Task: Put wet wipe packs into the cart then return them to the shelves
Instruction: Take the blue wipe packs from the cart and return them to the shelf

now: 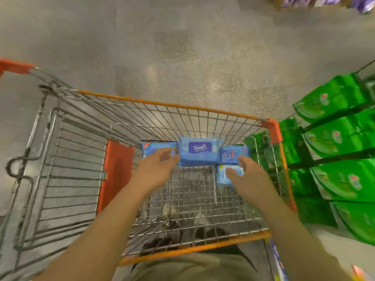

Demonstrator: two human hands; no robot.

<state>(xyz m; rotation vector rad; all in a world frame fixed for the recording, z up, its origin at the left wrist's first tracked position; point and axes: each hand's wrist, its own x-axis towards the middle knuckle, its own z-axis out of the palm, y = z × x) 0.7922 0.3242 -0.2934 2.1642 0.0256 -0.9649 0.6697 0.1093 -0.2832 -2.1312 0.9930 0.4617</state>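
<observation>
Four blue wet wipe packs [199, 154] sit along the cart [162, 102] basket's far edge. Left hand [156, 167] hovers with fingers spread over the leftmost pack; right hand [246, 175] pinches the near-right pack [222, 177]. Bare wire floor lies nearer.

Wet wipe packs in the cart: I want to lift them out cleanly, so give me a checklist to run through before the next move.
1. Packs in view: ok, Tempo pack, pack at the left, small blue pack and light pack.
2. Left hand on a pack: ok, fingers on the left pack.
3. Right hand on a pack: ok, over the light pack.
4. Firm grip: cannot tell.
5. Cart open above: ok.
</observation>
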